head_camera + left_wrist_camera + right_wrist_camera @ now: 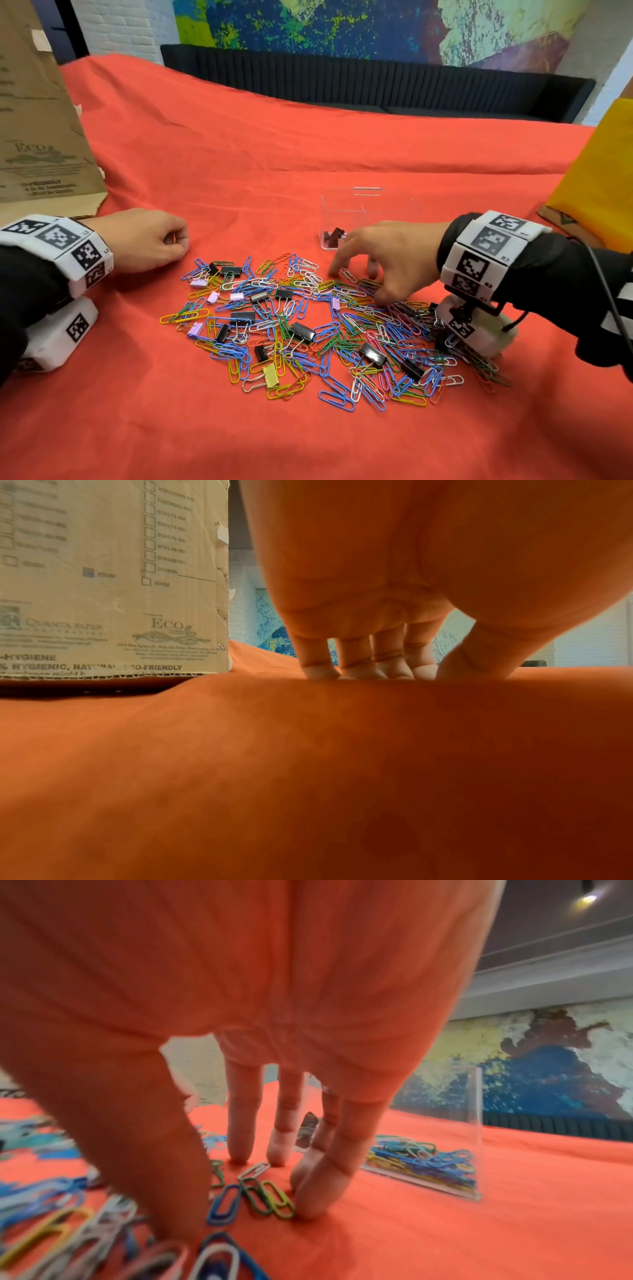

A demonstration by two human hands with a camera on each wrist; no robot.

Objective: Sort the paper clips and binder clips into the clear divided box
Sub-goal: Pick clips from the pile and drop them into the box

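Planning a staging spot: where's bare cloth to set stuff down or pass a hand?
Free: the red cloth beyond the clear divided box up to the far edge, and the near strip below the clip pile. Crowded: the pile itself, with the right hand at its far edge beside the box; the left hand rests by the cardboard box.

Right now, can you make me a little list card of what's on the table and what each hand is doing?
Table cover: red cloth
Pile: mixed paper clips and binder clips, loose on the cloth
Clear divided box: beyond the pile; dark binder clips in one compartment, coloured paper clips in the other
Right hand: fingers spread, tips down among clips at the pile's far edge, gripping nothing
Left hand: rests on the cloth left of the pile, loosely curled, holding nothing
Nearby: cardboard box, far left
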